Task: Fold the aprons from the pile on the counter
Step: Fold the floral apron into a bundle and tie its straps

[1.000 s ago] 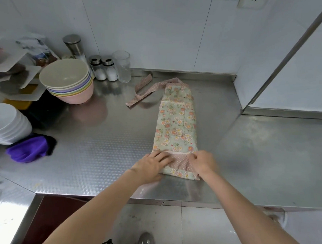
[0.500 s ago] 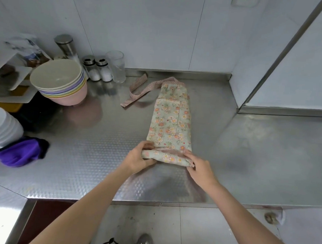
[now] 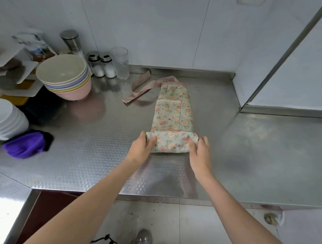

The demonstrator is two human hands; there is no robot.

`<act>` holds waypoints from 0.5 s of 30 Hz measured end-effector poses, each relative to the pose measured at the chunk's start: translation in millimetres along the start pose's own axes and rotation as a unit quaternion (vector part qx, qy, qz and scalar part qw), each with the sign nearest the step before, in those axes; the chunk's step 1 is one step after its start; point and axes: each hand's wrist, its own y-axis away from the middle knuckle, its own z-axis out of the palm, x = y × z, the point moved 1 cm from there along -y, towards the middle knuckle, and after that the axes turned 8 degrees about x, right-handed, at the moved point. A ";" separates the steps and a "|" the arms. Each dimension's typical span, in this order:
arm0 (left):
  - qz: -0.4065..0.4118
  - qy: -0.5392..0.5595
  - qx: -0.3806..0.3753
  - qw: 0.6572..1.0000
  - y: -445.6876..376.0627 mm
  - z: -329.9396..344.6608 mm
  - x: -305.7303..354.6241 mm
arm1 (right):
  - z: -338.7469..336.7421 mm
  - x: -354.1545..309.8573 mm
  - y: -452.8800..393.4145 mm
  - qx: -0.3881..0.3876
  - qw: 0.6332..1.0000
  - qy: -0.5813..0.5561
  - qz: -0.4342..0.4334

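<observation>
A green floral apron lies as a long narrow strip on the steel counter, running away from me. Its near end is turned over into a thick fold. My left hand grips the left end of that fold, thumb on top. My right hand grips the right end the same way. The pink dotted straps trail off to the left at the apron's far end.
A stack of pastel bowls stands at the back left, with salt shakers, a glass and a steel canister behind. White plates and a purple cloth lie at the left. A wall corner juts in on the right.
Both hands have lifted the apron's near end and rolled it forward over the strip, away from me; the fold is now thicker and sits farther along the apron.
</observation>
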 end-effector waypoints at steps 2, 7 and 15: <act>0.018 -0.020 0.031 0.999 4.7 -0.6 2.7 | -1.8 -4.8 0.4 0.022 0.999 -0.036 0.000; 0.001 -0.125 -0.005 0.992 13.1 9.2 -13.4 | 4.5 4.9 8.6 -0.070 0.973 0.188 0.113; 0.057 -0.359 0.015 0.931 21.6 10.7 -2.2 | -3.1 -5.8 18.2 -0.128 0.935 0.302 0.133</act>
